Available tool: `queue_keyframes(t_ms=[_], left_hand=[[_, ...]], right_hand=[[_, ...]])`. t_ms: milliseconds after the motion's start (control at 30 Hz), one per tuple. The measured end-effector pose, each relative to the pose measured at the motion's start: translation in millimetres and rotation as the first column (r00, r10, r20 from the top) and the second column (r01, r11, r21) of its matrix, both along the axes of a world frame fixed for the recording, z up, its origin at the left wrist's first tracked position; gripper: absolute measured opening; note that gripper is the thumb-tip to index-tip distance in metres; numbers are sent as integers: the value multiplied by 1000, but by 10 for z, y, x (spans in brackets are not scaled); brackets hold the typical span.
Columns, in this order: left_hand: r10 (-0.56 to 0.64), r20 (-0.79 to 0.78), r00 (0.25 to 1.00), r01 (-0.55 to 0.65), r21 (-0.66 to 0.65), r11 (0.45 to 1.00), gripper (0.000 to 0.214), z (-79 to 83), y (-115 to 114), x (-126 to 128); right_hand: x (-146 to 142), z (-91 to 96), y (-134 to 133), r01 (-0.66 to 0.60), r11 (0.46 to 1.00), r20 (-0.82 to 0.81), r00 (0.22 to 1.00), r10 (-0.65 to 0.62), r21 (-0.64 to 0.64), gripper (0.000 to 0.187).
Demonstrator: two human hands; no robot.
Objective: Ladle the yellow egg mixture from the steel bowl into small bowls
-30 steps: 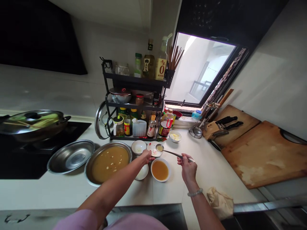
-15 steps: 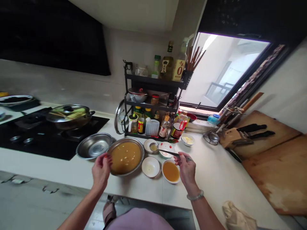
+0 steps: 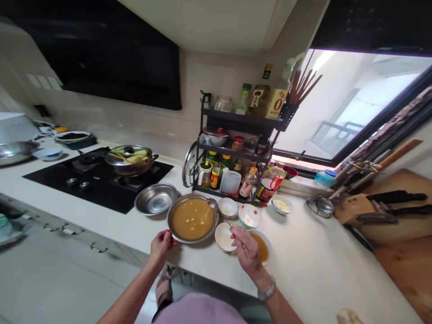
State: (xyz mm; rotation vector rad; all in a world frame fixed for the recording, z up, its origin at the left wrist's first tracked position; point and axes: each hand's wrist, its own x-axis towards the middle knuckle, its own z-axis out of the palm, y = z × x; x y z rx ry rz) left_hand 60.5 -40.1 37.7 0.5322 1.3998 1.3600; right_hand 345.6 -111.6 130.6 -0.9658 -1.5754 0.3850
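Note:
My left hand [image 3: 162,246] has its fingers closed at the near left rim of a steel basin [image 3: 176,236] of brownish-yellow liquid with pale bits floating in it. My right hand [image 3: 248,252] grips the dark handle of a spoon [image 3: 211,203], whose bowl is tilted at the basin's right rim. Under and beside that hand are a white bowl [image 3: 222,239] and a bowl of orange-brown liquid [image 3: 265,248], partly hidden by the hand. Behind them sit a small white bowl [image 3: 227,207] and a red-dotted bowl [image 3: 249,215].
An empty steel basin [image 3: 155,200] stands left, beside the black stove [image 3: 111,193] with a lidded pan [image 3: 130,164]. Behind is a rack [image 3: 236,118] of bottles and jars. A bowl of pale pieces [image 3: 282,204], a ladle [image 3: 324,208] and a knife block [image 3: 354,209] are to the right.
The spoon has moved left from above the small bowls to the basin's right rim. My left hand has come to the basin's near left rim. The view has turned left.

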Motion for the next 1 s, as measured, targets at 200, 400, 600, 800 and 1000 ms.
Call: queue_keyframes(t_ms=[200,400,600,800,1000], left_hand=[[13,128,992,0,-98,995,13,60,62,-39],[-10,155,988,23,-83,996,16,2,79,-65],[-15,184,983,28,-68,997,16,16,55,-61],[-11,184,983,23,-66,998,16,8,46,-54],[5,178,984,14,-106,994,14,73,21,-16]], right_hand=[[248,124,-416,376,899,-263,865,-427,-224,20],[554,118,-986,573,742,-203,727,-656,-349,37],[628,-51,-1220,598,695,-165,699,-696,-399,45],[613,-157,-1180,564,695,-250,667,-702,-447,47],[688,-219,-1120,524,682,-458,506,-731,-509,43]])
